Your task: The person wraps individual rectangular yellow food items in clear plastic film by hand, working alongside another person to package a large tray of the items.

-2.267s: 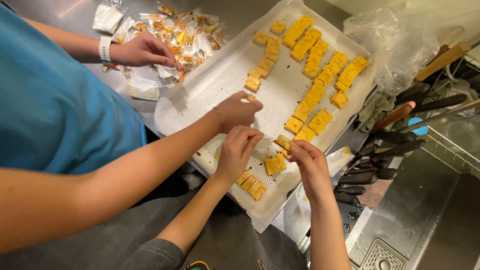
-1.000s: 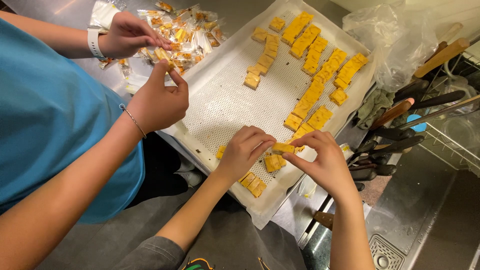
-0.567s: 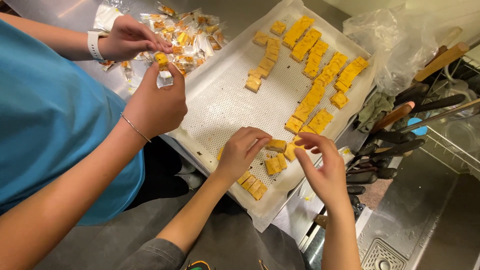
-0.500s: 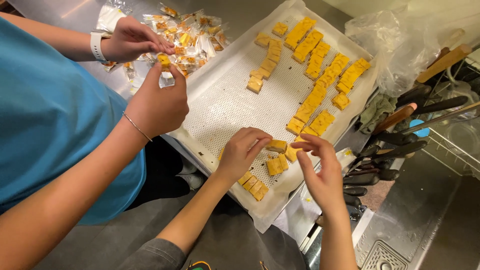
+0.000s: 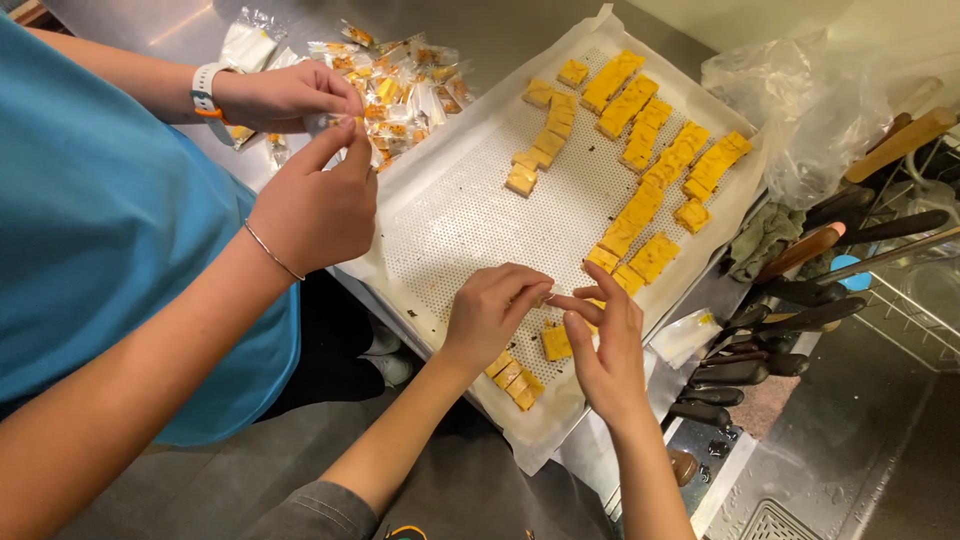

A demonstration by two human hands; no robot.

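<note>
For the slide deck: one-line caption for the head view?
Left hand and right hand meet fingertips over yellow candy squares on a perforated tray; a co-worker's hands handle wrappers.

left hand (image 5: 492, 312): bare, no rings | right hand (image 5: 606, 350): bare, no rings | forearms: uncovered | left sleeve (image 5: 300, 512): dark grey, pushed up near elbow | wrists: no watch or band

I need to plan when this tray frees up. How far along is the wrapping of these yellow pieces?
Done: a heap of wrapped pieces lies on the counter beyond the tray. In hand: the left hand and right hand meet over a piece at the tray's near edge, while a co-worker's hands work on another. Left: rows of unwrapped yellow pieces and a small cluster at the near corner.
</note>
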